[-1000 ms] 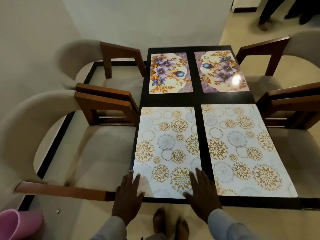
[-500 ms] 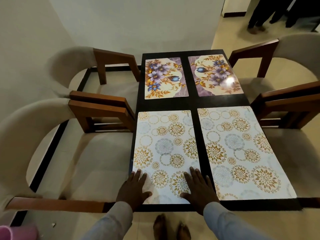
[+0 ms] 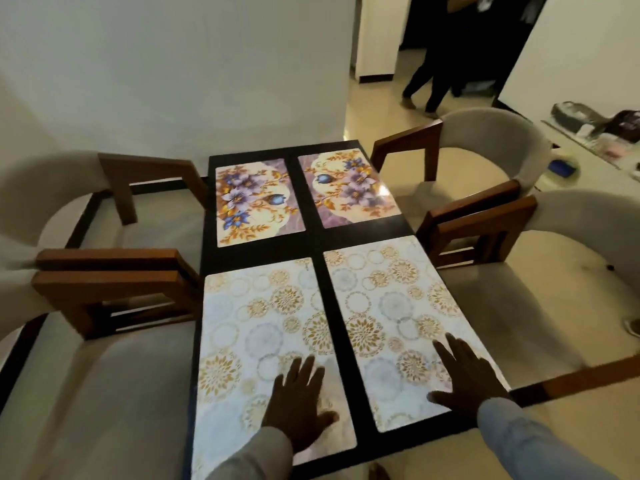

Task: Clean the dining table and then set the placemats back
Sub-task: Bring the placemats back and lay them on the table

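The dark dining table point(image 3: 313, 244) carries four placemats. Two white mats with gold circle patterns lie at the near end, the left one point(image 3: 256, 323) and the right one point(image 3: 398, 306). At the far end lie two purple floral mats, one on the left point(image 3: 256, 199) and one on the right point(image 3: 349, 188). My left hand point(image 3: 299, 403) rests flat, fingers spread, on the near left mat. Flat on the near right mat lies my right hand point(image 3: 467, 375), also with fingers apart. Neither hand holds anything.
Grey upholstered chairs with wooden arms flank the table, two on the left point(image 3: 104, 282) and two on the right point(image 3: 485, 209). A person point(image 3: 436, 64) stands in the doorway beyond. A side surface point(image 3: 595, 143) with clutter is at far right. A white wall backs the table.
My right hand has moved from the near left mat across to the near right mat. My left hand has shifted right on the left mat. The view has tilted upward.
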